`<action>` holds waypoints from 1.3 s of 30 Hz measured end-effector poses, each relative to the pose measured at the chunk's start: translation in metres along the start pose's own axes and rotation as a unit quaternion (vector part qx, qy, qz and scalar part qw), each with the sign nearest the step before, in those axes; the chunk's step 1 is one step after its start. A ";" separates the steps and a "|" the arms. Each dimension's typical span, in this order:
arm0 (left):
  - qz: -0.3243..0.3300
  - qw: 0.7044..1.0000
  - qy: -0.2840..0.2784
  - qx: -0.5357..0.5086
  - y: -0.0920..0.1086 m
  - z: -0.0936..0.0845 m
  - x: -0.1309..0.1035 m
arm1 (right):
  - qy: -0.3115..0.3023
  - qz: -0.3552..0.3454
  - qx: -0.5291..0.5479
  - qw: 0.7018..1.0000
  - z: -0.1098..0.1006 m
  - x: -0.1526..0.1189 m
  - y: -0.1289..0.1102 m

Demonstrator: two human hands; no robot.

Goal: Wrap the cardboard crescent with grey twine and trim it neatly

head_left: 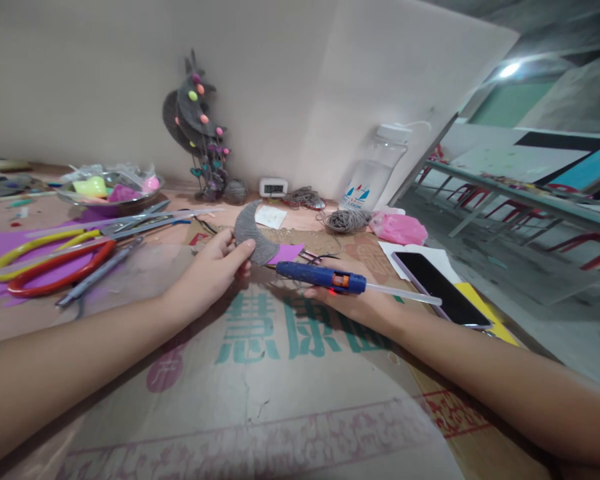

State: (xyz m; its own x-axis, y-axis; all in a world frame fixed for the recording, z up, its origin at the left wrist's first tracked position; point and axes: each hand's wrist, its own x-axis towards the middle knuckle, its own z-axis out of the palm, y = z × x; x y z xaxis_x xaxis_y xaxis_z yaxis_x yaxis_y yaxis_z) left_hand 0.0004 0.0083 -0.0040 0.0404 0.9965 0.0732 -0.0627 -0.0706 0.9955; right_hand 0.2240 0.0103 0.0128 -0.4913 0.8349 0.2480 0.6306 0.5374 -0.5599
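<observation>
A crescent moon wrapped in grey yarn (254, 235) is pinched between the thumb and fingers of my left hand (226, 261). Bare purple paper (288, 253) shows at the crescent's lower right end. My right hand (345, 305) grips a blue hot glue gun (320, 275) from below, its fingers partly hidden by the gun. The gun's nozzle points left, at the crescent's lower edge; whether it touches cannot be told. A clear glue stick (405, 293) sticks out of the gun's back end, and a small red light glows underneath.
Scissors with red and yellow handles (63, 267) lie at left, near a bowl of pompoms (113, 200). Behind stand a decorated grey moon hanging (197, 120), a small digital timer (273, 188), grey yarn (347, 220) and a water bottle (375, 170). A phone (440, 287) lies at right.
</observation>
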 end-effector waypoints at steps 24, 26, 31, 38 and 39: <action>0.000 1.000 0.005 -0.007 0.001 0.000 0.001 | 0.018 0.042 0.050 0.998 0.001 -0.003 0.006; 0.002 1.000 0.003 -0.003 0.000 -0.001 0.001 | 0.024 0.059 0.047 0.997 0.001 -0.003 0.004; -0.007 1.000 0.007 -0.005 0.001 -0.001 0.001 | 0.036 0.083 0.051 0.995 -0.001 -0.003 -0.001; -0.009 1.000 0.009 -0.008 0.000 -0.001 0.000 | 0.045 0.089 0.095 0.990 0.001 -0.002 0.005; -0.008 1.000 0.010 -0.007 0.001 -0.001 0.000 | 0.050 0.089 0.097 0.990 0.001 -0.002 0.005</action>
State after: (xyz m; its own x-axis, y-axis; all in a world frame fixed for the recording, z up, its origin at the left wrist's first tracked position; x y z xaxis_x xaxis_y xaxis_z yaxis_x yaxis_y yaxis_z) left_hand -0.0002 0.0084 -0.0035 0.0209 0.9982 0.0559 -0.0756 -0.0542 0.9957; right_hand 0.2275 0.0116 0.0085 -0.3148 0.9271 0.2032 0.5705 0.3560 -0.7401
